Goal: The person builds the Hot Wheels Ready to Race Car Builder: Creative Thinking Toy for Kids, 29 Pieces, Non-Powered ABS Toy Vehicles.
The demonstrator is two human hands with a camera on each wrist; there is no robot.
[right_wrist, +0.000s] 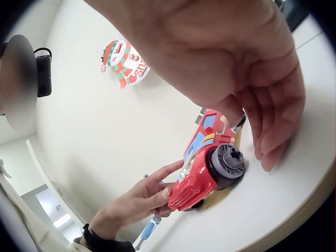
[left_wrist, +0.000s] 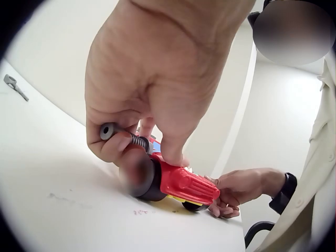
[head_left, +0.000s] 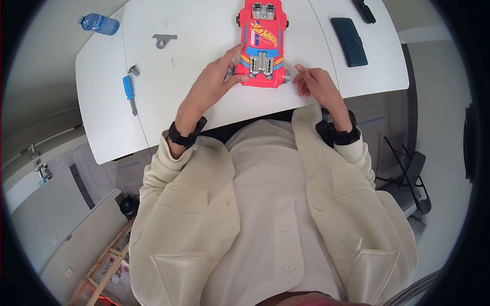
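Note:
A red Hot Wheels toy car (head_left: 262, 46) with silver engine parts sits on the white table in the head view. My left hand (head_left: 212, 81) holds its left rear, the thumb on the red body. Curled in that hand's fingers is a grey toy screw (left_wrist: 137, 139) with a threaded shank and a hollow end, seen in the left wrist view. My right hand (head_left: 317, 86) is just right of the car, fingers loosely bent and holding nothing. In the right wrist view, a black wheel (right_wrist: 227, 164) with a grey slotted hub shows below that hand.
To the left lie a blue-handled screwdriver (head_left: 129, 94), a small grey piece (head_left: 133, 70) and a grey gun-shaped part (head_left: 164, 40). A water bottle (head_left: 100, 24) lies at the far left edge. On the right rest a dark phone case (head_left: 349, 42) and a black object (head_left: 364, 10).

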